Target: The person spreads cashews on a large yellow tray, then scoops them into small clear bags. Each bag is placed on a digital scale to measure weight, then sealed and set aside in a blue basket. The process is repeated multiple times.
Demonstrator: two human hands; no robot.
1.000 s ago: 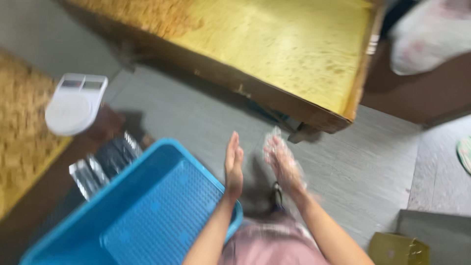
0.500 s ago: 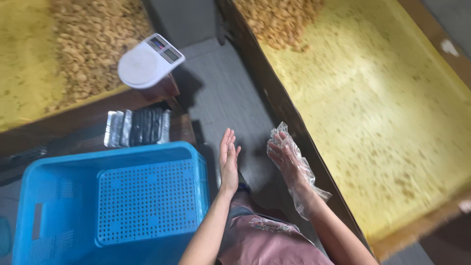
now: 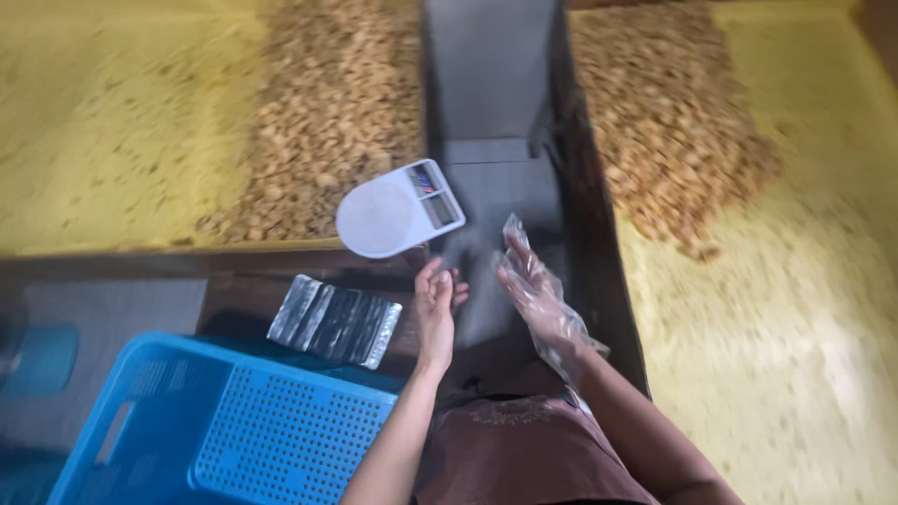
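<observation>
My left hand [image 3: 437, 301] is bare, raised palm inward with fingers loosely apart, holding nothing. It hovers just below a white kitchen scale [image 3: 398, 209]. My right hand [image 3: 529, 285] wears a loose clear plastic glove [image 3: 562, 323] and is spread open, empty, beside the left hand above the grey floor strip. A stack of silvery foil pouches [image 3: 335, 321] lies on the dark ledge left of my left hand.
A blue perforated plastic crate [image 3: 215, 427] stands at the lower left. Yellow trays hold heaps of small tan snack pieces, one at the left [image 3: 327, 122] and one at the right [image 3: 669, 122]. A dark wooden rail [image 3: 599, 252] edges the right tray.
The view has swung upward, bringing the scale and both heaps toward the middle. Both hands stay raised and empty, still close together in front of me.
</observation>
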